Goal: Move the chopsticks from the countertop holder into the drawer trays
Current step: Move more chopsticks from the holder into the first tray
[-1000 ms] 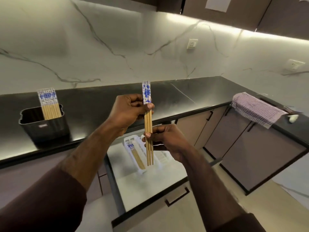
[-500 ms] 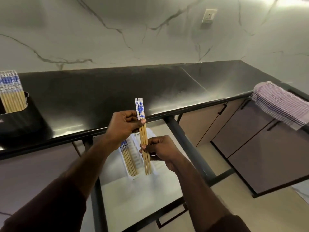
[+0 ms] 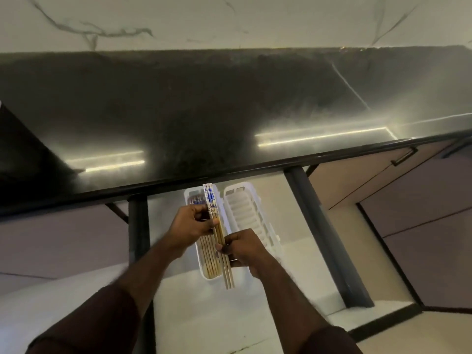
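Both my hands hold a small bundle of wooden chopsticks (image 3: 221, 236) with blue-and-white tops, low over the open drawer. My left hand (image 3: 190, 227) pinches the bundle near its patterned top; my right hand (image 3: 242, 247) grips it lower down. Under them lie two white trays side by side. The left tray (image 3: 190, 194) holds several chopsticks (image 3: 209, 256) lying lengthwise. The right tray (image 3: 242, 205) shows a bare ribbed floor. The countertop holder is out of view.
The black countertop (image 3: 229, 111) overhangs the back of the open drawer (image 3: 293, 264), whose dark side rails (image 3: 324, 236) run at left and right. Cabinet doors with a dark handle (image 3: 404, 157) stand at the right. A dark shape sits at the far left edge.
My view has tilted down and closer to the drawer. Both hands lowered the bundle from chest height to just above the trays, its tips now over the front of the left tray.
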Demonstrator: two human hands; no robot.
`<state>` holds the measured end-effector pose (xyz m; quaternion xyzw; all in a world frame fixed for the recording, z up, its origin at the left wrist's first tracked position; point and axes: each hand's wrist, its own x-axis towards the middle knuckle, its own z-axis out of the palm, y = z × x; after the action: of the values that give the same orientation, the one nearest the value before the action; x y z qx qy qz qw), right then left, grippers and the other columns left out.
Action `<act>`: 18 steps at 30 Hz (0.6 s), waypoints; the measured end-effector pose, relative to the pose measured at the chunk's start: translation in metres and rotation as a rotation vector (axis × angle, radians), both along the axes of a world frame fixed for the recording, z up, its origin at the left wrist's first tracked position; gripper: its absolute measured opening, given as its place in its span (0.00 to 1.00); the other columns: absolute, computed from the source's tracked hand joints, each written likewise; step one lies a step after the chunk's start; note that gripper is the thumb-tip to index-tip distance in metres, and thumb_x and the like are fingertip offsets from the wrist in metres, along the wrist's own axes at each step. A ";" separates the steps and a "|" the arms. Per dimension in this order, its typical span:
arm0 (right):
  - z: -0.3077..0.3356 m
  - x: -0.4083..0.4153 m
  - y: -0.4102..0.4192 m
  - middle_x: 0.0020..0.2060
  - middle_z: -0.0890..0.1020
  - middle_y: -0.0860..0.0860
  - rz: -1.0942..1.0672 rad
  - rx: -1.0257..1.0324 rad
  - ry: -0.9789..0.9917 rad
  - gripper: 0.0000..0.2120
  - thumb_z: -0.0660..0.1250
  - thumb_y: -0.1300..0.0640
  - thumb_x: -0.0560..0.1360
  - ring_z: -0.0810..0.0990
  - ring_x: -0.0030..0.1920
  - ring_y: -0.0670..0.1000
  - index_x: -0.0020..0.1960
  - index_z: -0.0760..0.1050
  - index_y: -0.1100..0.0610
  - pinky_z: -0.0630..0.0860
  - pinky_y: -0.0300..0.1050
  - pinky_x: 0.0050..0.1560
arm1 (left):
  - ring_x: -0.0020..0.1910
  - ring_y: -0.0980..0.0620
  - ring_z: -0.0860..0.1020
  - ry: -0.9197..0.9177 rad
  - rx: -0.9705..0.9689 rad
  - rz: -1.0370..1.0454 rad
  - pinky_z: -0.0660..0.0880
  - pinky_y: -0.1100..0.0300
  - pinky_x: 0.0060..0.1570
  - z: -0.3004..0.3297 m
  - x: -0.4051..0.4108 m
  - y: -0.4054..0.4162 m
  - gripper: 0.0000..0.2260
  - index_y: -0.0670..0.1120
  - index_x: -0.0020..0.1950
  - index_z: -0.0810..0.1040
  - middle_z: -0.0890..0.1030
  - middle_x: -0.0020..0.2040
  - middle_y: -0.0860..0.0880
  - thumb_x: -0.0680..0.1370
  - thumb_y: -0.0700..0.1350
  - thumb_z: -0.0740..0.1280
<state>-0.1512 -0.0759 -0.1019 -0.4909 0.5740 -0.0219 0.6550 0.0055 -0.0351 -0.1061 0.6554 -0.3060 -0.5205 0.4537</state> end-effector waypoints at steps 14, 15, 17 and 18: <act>-0.033 0.034 -0.039 0.45 0.85 0.61 0.050 0.025 0.184 0.09 0.72 0.65 0.71 0.86 0.43 0.59 0.50 0.79 0.67 0.84 0.57 0.44 | 0.48 0.47 0.83 -0.076 0.191 0.071 0.81 0.48 0.51 -0.039 0.000 -0.031 0.10 0.42 0.53 0.80 0.84 0.48 0.43 0.74 0.32 0.68; -0.036 0.040 -0.041 0.45 0.84 0.61 0.056 -0.007 0.210 0.09 0.72 0.64 0.71 0.85 0.43 0.59 0.50 0.79 0.67 0.84 0.58 0.43 | 0.49 0.46 0.83 -0.089 0.208 0.082 0.81 0.47 0.52 -0.040 0.000 -0.034 0.12 0.42 0.54 0.80 0.83 0.49 0.43 0.73 0.31 0.68; -0.041 0.050 -0.045 0.44 0.84 0.60 0.099 -0.107 0.280 0.09 0.72 0.61 0.71 0.85 0.44 0.59 0.49 0.79 0.65 0.84 0.56 0.44 | 0.51 0.44 0.82 -0.110 0.251 0.114 0.80 0.46 0.54 -0.043 0.000 -0.038 0.14 0.42 0.56 0.79 0.83 0.51 0.42 0.73 0.30 0.68; -0.044 0.053 -0.046 0.44 0.84 0.58 0.134 -0.167 0.322 0.10 0.71 0.58 0.72 0.84 0.44 0.58 0.48 0.79 0.64 0.83 0.54 0.45 | 0.52 0.44 0.81 -0.119 0.271 0.127 0.79 0.45 0.55 -0.045 0.000 -0.040 0.14 0.42 0.57 0.79 0.82 0.51 0.41 0.73 0.30 0.67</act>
<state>-0.0977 -0.1220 -0.1459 -0.5778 0.6336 0.0532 0.5117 0.0056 -0.0755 -0.1513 0.7585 -0.2172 -0.4874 0.3740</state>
